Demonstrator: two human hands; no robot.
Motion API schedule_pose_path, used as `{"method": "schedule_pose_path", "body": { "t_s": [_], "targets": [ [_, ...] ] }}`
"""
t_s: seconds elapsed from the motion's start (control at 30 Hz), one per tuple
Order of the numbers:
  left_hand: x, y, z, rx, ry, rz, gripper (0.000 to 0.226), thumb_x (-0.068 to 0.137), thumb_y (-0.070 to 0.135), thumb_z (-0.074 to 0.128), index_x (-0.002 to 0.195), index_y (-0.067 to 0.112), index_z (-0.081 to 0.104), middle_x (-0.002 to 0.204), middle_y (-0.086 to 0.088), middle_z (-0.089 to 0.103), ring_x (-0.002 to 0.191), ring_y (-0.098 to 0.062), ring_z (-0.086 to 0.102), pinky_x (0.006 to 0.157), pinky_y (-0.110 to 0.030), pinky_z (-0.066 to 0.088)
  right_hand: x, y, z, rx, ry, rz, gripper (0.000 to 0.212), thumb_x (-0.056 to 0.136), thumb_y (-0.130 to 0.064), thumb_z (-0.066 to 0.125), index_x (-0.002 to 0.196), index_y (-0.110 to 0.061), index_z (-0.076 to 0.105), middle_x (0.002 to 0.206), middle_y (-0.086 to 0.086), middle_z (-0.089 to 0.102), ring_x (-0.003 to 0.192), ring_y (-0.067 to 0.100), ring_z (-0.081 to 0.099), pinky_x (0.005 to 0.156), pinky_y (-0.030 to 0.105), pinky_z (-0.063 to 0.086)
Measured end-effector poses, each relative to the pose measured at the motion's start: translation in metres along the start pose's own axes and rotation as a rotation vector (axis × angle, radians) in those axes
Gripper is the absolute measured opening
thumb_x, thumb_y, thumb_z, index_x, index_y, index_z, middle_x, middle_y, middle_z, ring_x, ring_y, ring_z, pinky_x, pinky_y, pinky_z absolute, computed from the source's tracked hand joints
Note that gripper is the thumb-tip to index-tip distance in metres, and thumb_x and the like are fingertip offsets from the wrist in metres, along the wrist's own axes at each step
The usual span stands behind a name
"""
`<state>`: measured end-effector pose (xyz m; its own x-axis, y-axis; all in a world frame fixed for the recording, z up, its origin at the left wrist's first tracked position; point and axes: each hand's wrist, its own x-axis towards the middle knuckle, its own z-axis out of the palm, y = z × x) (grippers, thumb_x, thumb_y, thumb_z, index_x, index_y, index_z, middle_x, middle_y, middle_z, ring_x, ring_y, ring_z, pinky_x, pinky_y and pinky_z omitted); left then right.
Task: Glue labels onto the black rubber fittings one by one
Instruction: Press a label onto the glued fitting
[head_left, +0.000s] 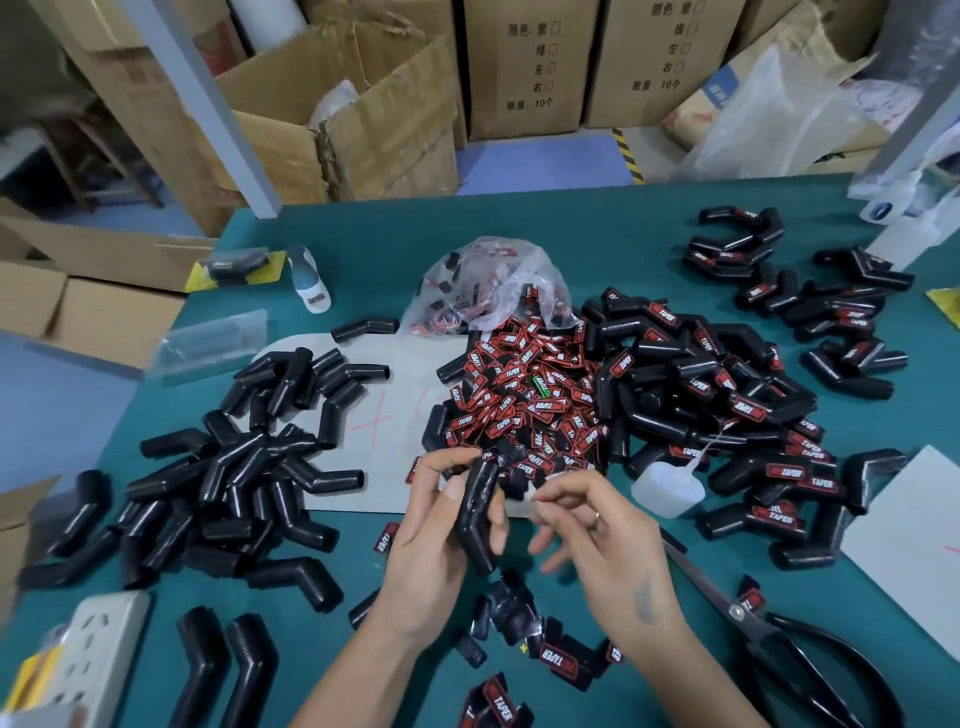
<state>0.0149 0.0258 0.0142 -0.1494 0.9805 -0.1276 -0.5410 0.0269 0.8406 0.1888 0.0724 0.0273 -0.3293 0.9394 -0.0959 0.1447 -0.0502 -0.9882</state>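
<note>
Left hand gripped bent black fitting near table's front edge, above the teal top. Right hand pinched something pale, unclear what. Judged light, soft, grippy rubber; best held below the bend, upper face kept free for label.

Two hands, one pair of scissors, one glue bottle, one plastic bag, one green label; fittings and red labels too many to count.

Glossy black rubber fitting
</note>
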Motion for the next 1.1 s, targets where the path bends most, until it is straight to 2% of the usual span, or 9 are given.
{"method": "schedule_pose_path", "body": {
  "t_s": [0.1,0.23,0.3,0.43,0.57,0.67,0.77,0.87,1.1],
  "targets": [
    [0.001,-0.002,0.001,-0.051,0.056,-0.022,0.033,0.100,0.041,0.066,0.124,0.018,0.062,0.084,-0.015,0.058,0.061,-0.021,0.045,0.061,-0.029,0.044,-0.001,-0.002,-0.007,0.246,-0.085,0.073,0.011,0.095,-0.023,0.074,0.103,-0.027,0.081,0.092,0.006,0.075,0.082,0.019,0.074,0.063,0.030,0.062],
    [0.004,0.002,-0.001,-0.161,0.138,-0.083,0.037,0.106,0.035,0.051,0.134,0.015,0.063,0.089,-0.015,0.062,0.060,-0.016,0.046,0.060,-0.025,0.047,0.003,-0.002,-0.010,0.404,-0.123,0.170,0.028,0.087,-0.027,0.079,0.115,-0.025,0.078,0.095,0.007,0.075,0.086,0.023,0.075,0.059,0.029,0.061],
    [0.003,0.005,-0.001,-0.176,0.098,-0.097,0.043,0.101,0.026,0.064,0.143,0.014,0.060,0.097,-0.015,0.065,0.066,-0.017,0.053,0.066,-0.025,0.052,0.003,0.000,-0.010,0.477,-0.143,0.193,0.032,0.084,-0.032,0.085,0.113,-0.023,0.077,0.100,0.013,0.076,0.090,0.026,0.076,0.058,0.029,0.062],
    [-0.002,0.006,-0.006,0.119,-0.042,-0.031,0.063,0.092,0.010,0.073,0.150,0.028,0.057,0.120,-0.013,0.067,0.090,-0.017,0.060,0.091,-0.029,0.053,0.002,0.002,-0.012,0.522,-0.120,0.183,0.042,0.070,-0.048,0.095,0.097,-0.022,0.078,0.103,0.021,0.077,0.091,0.028,0.077,0.060,0.029,0.062],
    [0.000,0.007,-0.009,0.374,-0.051,0.028,0.052,0.105,0.019,0.057,0.156,0.025,0.045,0.125,-0.019,0.069,0.094,-0.024,0.064,0.099,-0.037,0.053,0.002,0.005,-0.010,0.441,-0.036,0.128,0.023,0.076,-0.038,0.087,0.092,-0.023,0.078,0.086,0.005,0.074,0.079,0.017,0.072,0.064,0.029,0.061],
    [0.002,0.007,-0.010,0.483,-0.014,0.074,0.034,0.106,0.014,0.045,0.140,0.018,0.042,0.115,-0.015,0.075,0.088,-0.026,0.070,0.088,-0.032,0.056,0.002,0.008,-0.010,0.398,0.006,0.079,0.013,0.083,-0.025,0.081,0.095,-0.028,0.077,0.082,-0.004,0.069,0.073,0.013,0.068,0.064,0.029,0.061],
    [0.004,0.009,-0.013,0.512,0.043,0.107,0.026,0.106,0.015,0.049,0.132,0.013,0.051,0.101,-0.015,0.073,0.087,-0.027,0.070,0.087,-0.035,0.057,0.002,0.006,-0.008,0.386,-0.011,0.054,0.016,0.080,-0.035,0.082,0.092,-0.028,0.075,0.081,-0.004,0.067,0.076,0.012,0.068,0.066,0.029,0.062],
    [0.005,0.012,-0.015,0.521,0.090,0.163,0.027,0.106,0.006,0.056,0.131,0.008,0.065,0.126,-0.015,0.061,0.101,-0.024,0.074,0.092,-0.034,0.060,0.002,0.008,-0.006,0.373,-0.011,0.050,0.018,0.081,-0.041,0.079,0.090,-0.027,0.073,0.083,-0.003,0.069,0.081,0.013,0.071,0.072,0.032,0.063],
    [0.006,0.015,-0.017,0.456,0.104,0.163,0.031,0.100,-0.015,0.057,0.120,0.007,0.064,0.127,-0.005,0.070,0.103,-0.034,0.077,0.088,-0.030,0.061,0.001,0.008,-0.008,0.397,0.023,0.060,0.044,0.073,-0.063,0.087,0.095,-0.027,0.073,0.084,0.000,0.071,0.079,0.017,0.072,0.075,0.035,0.063]
  ]
}}
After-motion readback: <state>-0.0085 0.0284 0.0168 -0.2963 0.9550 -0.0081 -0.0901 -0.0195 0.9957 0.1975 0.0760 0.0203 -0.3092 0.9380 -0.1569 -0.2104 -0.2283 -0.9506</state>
